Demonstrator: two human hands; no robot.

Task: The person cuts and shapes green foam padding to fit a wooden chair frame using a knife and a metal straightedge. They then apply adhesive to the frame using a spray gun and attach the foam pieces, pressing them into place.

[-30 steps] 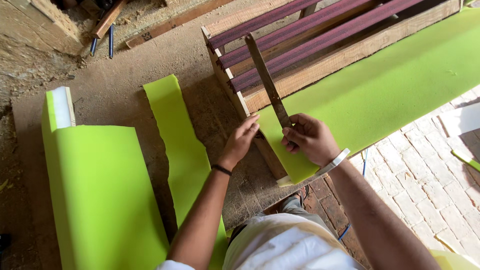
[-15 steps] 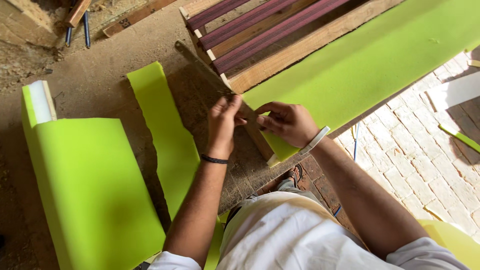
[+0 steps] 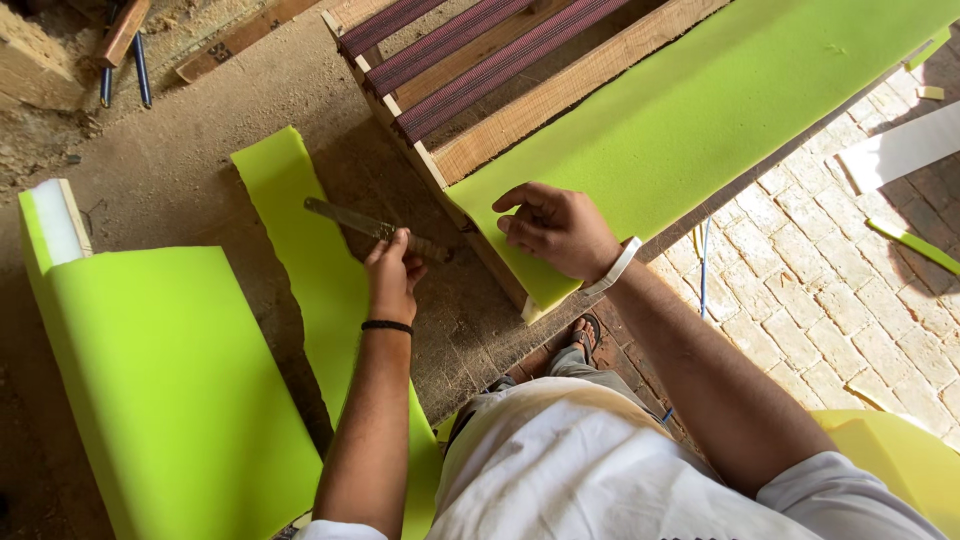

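Head camera looks down on a long lime-green foam sheet [image 3: 700,110] that lies over a wooden frame with dark purple webbing straps [image 3: 470,50]. One second ago both hands met at the frame's near corner with the blade standing up against the foam edge; now they are apart, so I judge that the cut at this corner is finished. The right hand [image 3: 558,228] rests flat, fingers spread, on the foam sheet near the corner. The left hand [image 3: 392,275] is closed around the handle of a long flat metal blade [image 3: 365,222], which now lies nearly level over a narrow lime-green foam strip [image 3: 300,250] on the floor.

By count: one large foam sheet on the frame, one rolled foam piece [image 3: 170,390] at the left, one narrow strip, one frame, three straps, one blade.
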